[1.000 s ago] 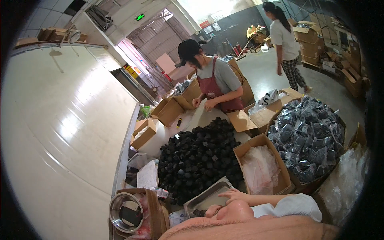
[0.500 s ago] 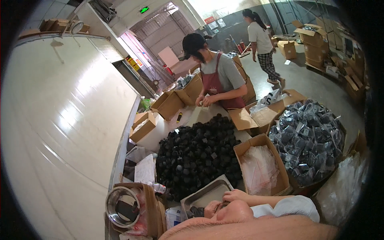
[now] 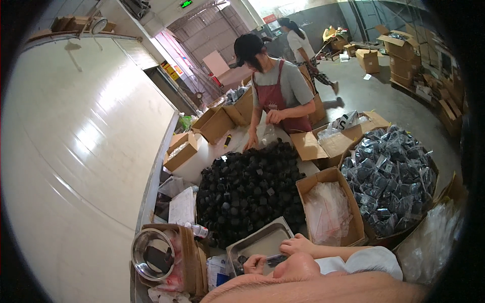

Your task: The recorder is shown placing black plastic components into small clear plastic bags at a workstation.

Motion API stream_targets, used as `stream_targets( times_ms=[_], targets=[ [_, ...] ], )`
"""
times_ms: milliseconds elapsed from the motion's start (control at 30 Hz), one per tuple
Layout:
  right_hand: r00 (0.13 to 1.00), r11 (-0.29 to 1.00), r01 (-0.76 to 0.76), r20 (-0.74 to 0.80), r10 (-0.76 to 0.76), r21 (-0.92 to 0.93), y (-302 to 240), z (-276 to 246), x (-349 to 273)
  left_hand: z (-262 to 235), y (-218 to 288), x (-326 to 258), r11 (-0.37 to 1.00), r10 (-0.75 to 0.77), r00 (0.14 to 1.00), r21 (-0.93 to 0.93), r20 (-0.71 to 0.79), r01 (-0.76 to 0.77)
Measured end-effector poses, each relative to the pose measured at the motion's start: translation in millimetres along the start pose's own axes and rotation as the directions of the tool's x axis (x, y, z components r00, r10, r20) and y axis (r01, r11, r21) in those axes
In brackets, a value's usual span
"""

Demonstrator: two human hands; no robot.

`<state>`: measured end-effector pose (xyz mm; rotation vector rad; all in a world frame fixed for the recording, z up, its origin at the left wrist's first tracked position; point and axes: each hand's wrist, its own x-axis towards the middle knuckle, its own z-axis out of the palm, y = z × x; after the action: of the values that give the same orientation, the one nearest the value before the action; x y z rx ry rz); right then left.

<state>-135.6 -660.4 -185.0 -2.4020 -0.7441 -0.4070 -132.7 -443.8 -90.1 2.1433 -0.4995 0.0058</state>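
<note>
The left hand (image 3: 254, 264) has shifted leftward to the tray's (image 3: 262, 246) 6 o'clock, so a dark piece (image 3: 276, 260) shows at 5, toward the right hand (image 3: 298, 245) at 3; fingers curled, grips unclear.

Moderate indoor light. Hard glare streaks on white panel (image 3: 86, 139) off the table's (image 3: 219, 150) left edge. Glints on bagged parts (image 3: 389, 177) past its right edge. Black pile (image 3: 250, 192) low-detail. Shadow on floor (image 3: 334, 103). Fisheye bends straight lines; 4 corners black.
</note>
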Motion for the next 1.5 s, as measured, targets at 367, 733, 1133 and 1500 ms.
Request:
stream_targets(
  times_ms=[367, 733, 1133, 1500],
  targets=[
    [0.926, 0.925, -0.377, 0.039, 0.376, 0.047, 47.9, -35.2, -18.8, -50.8, -166.4, -37.5, 0.752, -0.554, 0.777, -0.58, -0.298, 0.314],
    [0.57, 0.661, -0.586, 0.341, 0.747, -0.468, 112.4, -13.6, -47.8, 38.4, -164.7, -68.6, 0.741, -0.358, 0.933, 0.593, -0.048, 0.315],
    [0.732, 0.74, -0.669, -0.232, 0.641, -0.065, 111.7, -27.3, -40.9, 40.1, -152.6, -45.9, 0.723, -0.441, 0.893, 0.557, -0.083, 0.409],
    [0.805, 0.922, -0.357, -0.451, 0.385, 0.149, 51.8, -38.3, -14.3, 80.2, -73.4, 15.3, 0.946, -0.122, 0.915, -0.233, 0.384, 0.224]
  ],
)
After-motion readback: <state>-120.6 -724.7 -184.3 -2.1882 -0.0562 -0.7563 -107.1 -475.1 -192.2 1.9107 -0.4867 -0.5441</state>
